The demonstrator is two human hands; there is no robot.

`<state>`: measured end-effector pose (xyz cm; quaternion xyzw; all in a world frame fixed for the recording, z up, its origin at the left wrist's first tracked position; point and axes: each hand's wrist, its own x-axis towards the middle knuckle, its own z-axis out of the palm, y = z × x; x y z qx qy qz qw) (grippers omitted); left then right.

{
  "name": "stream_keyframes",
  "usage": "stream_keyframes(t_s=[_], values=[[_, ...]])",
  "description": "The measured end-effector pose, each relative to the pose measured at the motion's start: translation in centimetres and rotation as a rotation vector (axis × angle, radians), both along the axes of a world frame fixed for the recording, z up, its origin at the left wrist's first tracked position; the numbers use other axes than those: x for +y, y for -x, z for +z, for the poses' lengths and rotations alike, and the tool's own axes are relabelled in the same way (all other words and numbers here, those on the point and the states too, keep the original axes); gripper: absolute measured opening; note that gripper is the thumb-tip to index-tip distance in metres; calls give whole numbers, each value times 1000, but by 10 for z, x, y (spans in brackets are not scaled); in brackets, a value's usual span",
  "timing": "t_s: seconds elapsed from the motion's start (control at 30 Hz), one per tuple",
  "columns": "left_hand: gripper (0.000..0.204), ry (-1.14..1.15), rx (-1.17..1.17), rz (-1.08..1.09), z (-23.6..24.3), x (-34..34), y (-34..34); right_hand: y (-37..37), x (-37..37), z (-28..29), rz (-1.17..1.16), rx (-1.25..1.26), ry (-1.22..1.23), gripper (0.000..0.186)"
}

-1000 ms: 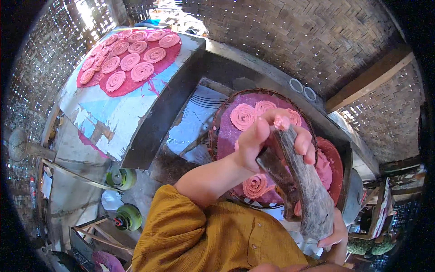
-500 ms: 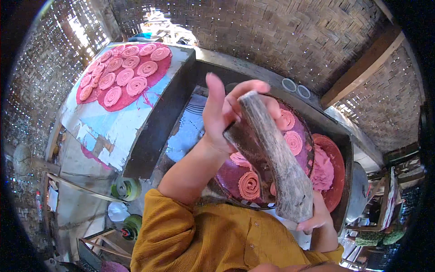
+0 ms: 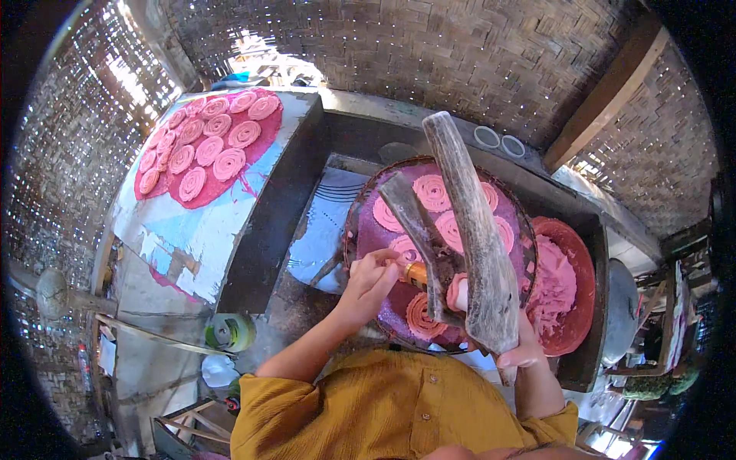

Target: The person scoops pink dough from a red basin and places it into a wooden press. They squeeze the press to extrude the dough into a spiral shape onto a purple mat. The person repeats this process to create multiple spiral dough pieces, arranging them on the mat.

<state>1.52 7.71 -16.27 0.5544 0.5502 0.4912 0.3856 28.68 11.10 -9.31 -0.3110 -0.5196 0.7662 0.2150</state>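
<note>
Your left hand (image 3: 366,291) has let go of the top of the wooden press (image 3: 483,253). A second ago, its fingers were wrapped around the top. Then they spread wide, and now they are down by the orange tube (image 3: 416,271) between the two wood arms. The fingers are bent, with the tips close together next to the tube. I cannot tell if they touch it or pinch it.

Your right hand (image 3: 529,353) has stayed at the low, thick end of the press and is gripping it. Most of its fingers are hidden behind the wood.

The two arms of the press now stand farther apart at the top. That looks to me like the squeeze has been let off, with your right hand holding the press up by itself. Between the arms you can also see a white part with a bit of pink on it.

The press is up over the round tray (image 3: 369,241), where pink coils (image 3: 426,316) lie. It hides parts of some of them. The red bowl (image 3: 580,307) of pink dough (image 3: 552,280) sits just right of the tray.
</note>
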Motion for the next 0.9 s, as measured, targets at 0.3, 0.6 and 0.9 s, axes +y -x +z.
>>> stream_keyframes(t_s=[0.3, 0.6, 0.9], values=[[16, -228, 531, 132, -5, -43, -11, 3, -6, 16, -157, 149, 6, 81], [17, -243, 700, 65, -1, -46, -26, -27, -14, 13, -308, 202, 49, 84], [17, -264, 677, -74, 18, -38, -23, -49, -16, 7, -437, 245, 0, 90]])
